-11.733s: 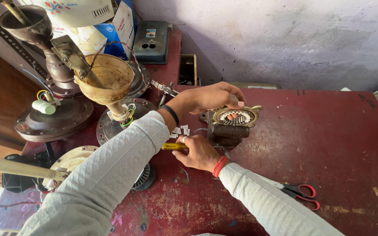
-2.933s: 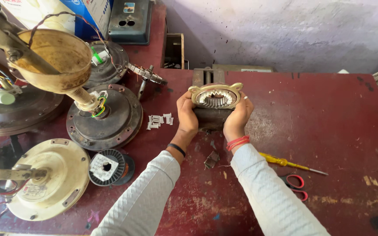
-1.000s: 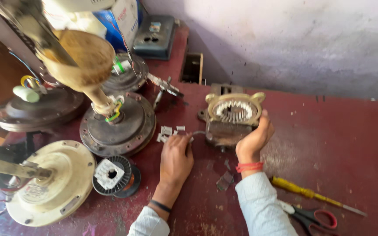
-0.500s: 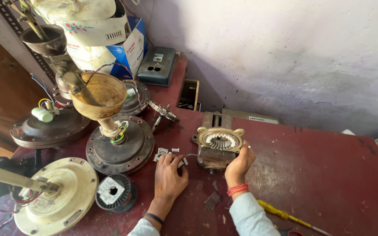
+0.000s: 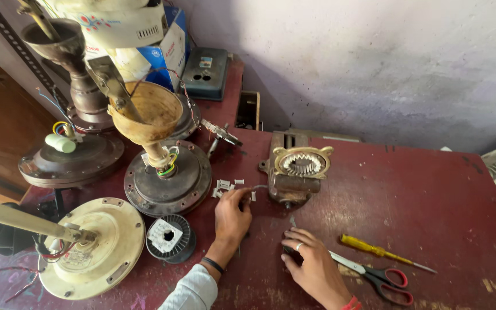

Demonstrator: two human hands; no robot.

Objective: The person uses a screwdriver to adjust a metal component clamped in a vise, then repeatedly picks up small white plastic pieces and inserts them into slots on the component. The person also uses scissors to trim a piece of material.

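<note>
Because the small white slips of insulation [image 5: 227, 185] lie scattered on the red tabletop [image 5: 431, 218] at nine o'clock from the toothed metal stator core in its bench vice [image 5: 299, 169], the left hand [image 5: 232, 211] rests palm-down, fingertips just touching them, gripping nothing. At five o'clock, the right hand [image 5: 312, 263] curls loosely over a small dark piece; whether it grips it, I cannot tell. Red-handled scissors [image 5: 377, 278] and a yellow-handled screwdriver [image 5: 383, 252] lie just beside it, fan motors [image 5: 167, 178] crowd nine o'clock, open wood spreads toward three.
</note>
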